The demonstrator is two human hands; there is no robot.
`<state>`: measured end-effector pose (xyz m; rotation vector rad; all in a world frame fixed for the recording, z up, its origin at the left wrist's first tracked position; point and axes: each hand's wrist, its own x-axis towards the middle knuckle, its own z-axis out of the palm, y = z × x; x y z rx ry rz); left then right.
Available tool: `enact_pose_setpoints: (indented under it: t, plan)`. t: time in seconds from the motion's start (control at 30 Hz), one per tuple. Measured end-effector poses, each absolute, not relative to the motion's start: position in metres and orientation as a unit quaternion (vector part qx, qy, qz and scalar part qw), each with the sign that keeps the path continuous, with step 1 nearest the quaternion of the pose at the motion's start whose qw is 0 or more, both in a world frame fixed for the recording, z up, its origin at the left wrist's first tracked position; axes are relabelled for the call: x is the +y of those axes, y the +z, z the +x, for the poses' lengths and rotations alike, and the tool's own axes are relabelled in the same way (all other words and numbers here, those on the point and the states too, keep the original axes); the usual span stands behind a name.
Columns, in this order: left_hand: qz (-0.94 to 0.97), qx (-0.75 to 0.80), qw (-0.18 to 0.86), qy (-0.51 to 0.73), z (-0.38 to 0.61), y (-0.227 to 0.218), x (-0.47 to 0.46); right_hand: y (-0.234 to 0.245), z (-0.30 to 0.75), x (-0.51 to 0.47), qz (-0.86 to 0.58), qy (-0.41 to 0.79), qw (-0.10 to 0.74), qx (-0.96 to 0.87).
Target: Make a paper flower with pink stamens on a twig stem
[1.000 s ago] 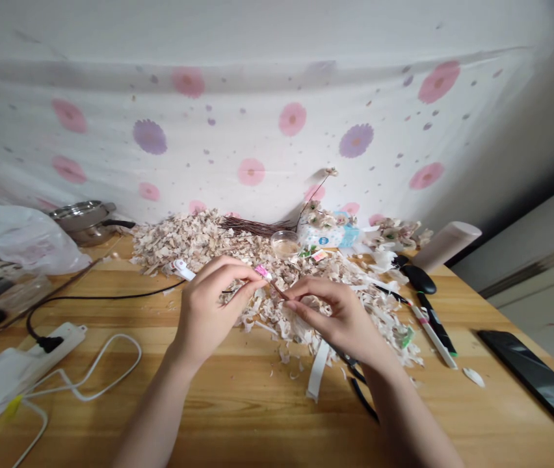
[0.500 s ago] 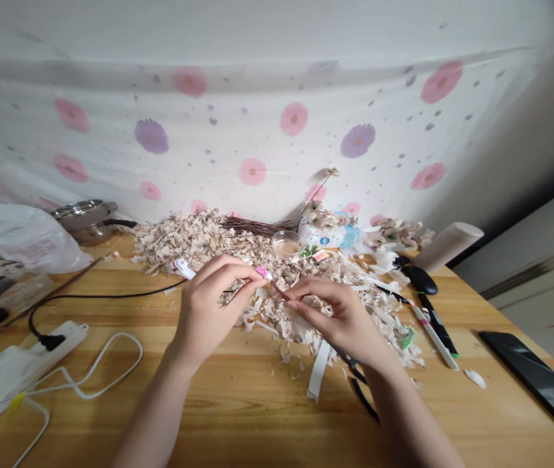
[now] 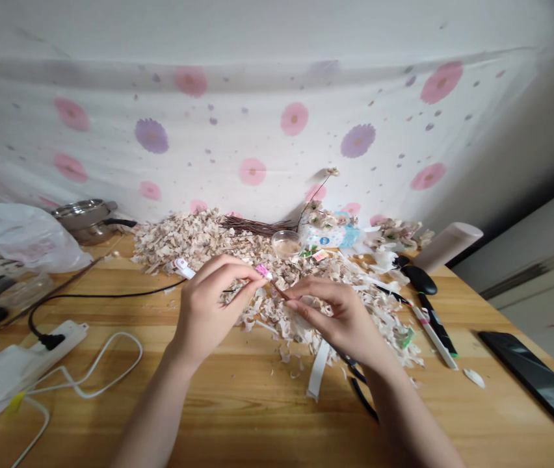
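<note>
the right hand (image 3: 340,318) pinches a thin pink-tipped brown stem (image 3: 281,291), slanting up-left to the curled left hand (image 3: 211,309) (its grip unclear).

Your left hand (image 3: 207,316) and your right hand (image 3: 341,317) are bare, with long, slim fingers (image 3: 232,275) and smooth, softly rounded backs. Your slender left forearm (image 3: 156,409) and slender right forearm (image 3: 411,409) are bare too, tapering to narrow wrists with no sleeve in view. Your fingernails look short, though they are too small to make out clearly.
</note>
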<state>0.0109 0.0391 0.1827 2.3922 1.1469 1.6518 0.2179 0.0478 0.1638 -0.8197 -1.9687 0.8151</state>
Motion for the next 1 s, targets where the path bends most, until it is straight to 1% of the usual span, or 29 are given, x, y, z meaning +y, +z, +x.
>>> enact_pose_setpoints:
  t: [1.0]
  plan:
    - [0.770,0.362,-0.025,0.524,0.0129,0.1798,0.0412,0.1653,0.2181,0.0466,-0.340,0.293,0.409,-0.795]
